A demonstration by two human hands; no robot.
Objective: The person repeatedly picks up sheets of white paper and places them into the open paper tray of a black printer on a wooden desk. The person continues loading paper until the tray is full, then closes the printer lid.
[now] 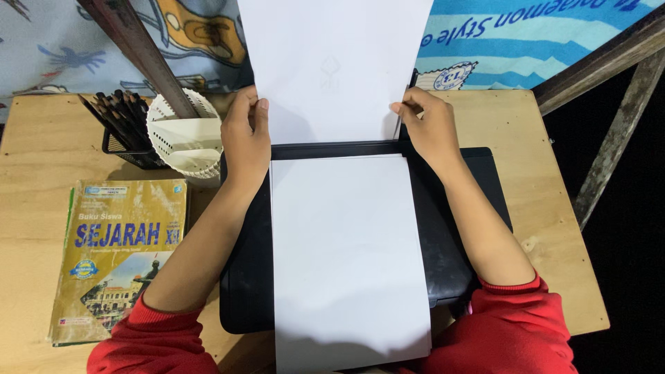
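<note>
Fingers [258, 111] of the left hand [246, 135] pinch the left edge of the raised white sheet [332, 69], and the right hand [426, 125] pinches its right edge with a pencil [402, 118] tucked in the same grip. The sheet stands lifted above a second white sheet [346, 249] lying on the black drawing board [457, 235]. A yellow textbook [121, 256] lies left, near the pencil holder [125, 135] and white basket [185, 135].

Both hands, left [247, 135] and right [426, 125], on upright white sheet [332, 69] over black board [454, 228].
</note>
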